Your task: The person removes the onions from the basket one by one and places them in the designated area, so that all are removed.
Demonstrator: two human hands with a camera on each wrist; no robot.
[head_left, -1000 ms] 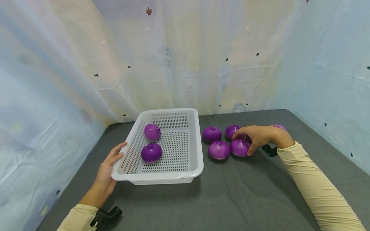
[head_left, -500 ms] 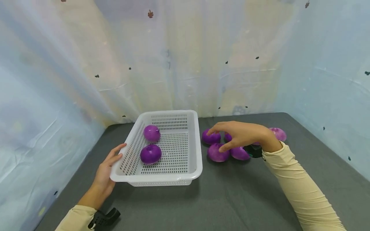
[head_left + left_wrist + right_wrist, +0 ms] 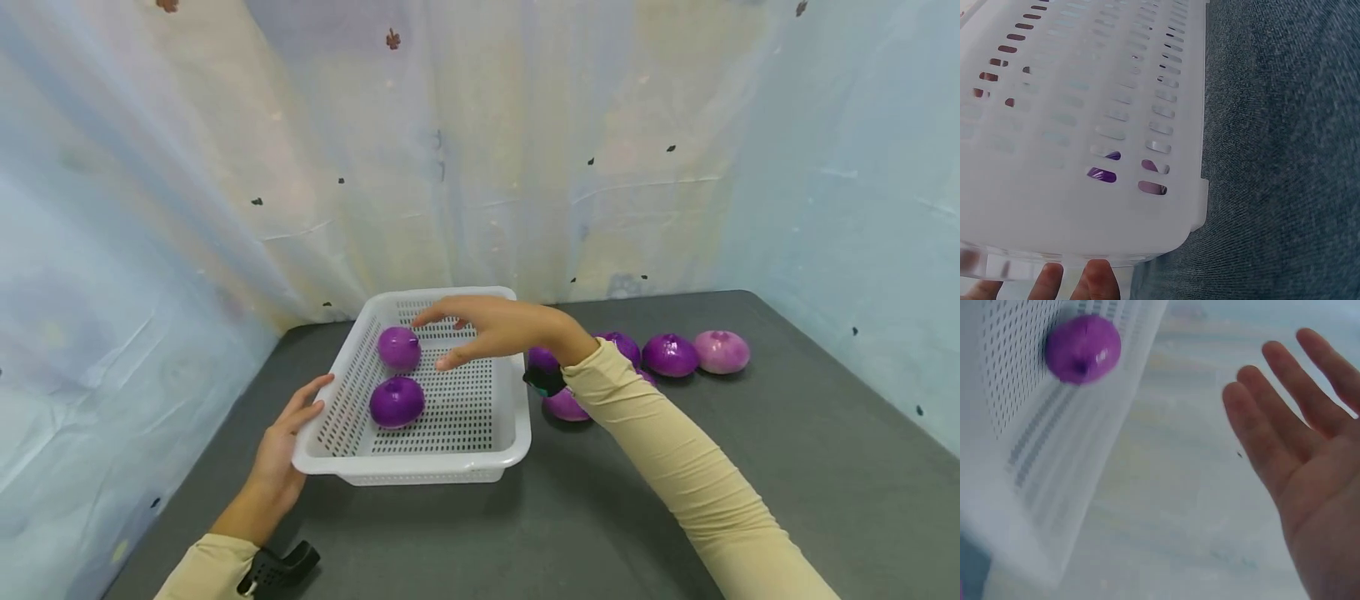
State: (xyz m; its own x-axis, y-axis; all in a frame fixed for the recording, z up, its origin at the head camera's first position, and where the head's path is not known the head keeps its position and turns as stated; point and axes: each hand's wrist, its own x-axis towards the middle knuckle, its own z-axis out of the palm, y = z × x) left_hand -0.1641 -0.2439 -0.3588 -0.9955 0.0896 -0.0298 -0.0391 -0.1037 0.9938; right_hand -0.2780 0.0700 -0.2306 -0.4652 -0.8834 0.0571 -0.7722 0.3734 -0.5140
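Note:
A white slotted plastic basket (image 3: 420, 467) stands on the left half of the dark cloth. Two purple onions lie inside against its left side, a lighter rear one (image 3: 398, 348) and a darker front one (image 3: 397, 402). My left hand (image 3: 273, 462) holds the basket's left rim, its thumb hidden; the left wrist view shows fingertips (image 3: 1099, 280) at the basket's edge. Over the basket's interior hovers my right hand (image 3: 498, 327), holding nothing. Its fingers are extended toward the rear onion without visible contact. The right wrist view also shows its bare palm and one onion (image 3: 1084, 349).
Several more purple onions lie right of the basket, partly hidden by my right forearm. A dark onion (image 3: 671, 356) and a pale one (image 3: 722, 352) show fully. A patterned curtain (image 3: 480, 150) hangs behind the cloth-covered table (image 3: 600, 517), with more sheeting at both sides.
From an onion in the right-hand group, my right hand has moved left, with nothing in it, to above the basket. My left hand and the basket stay in place.

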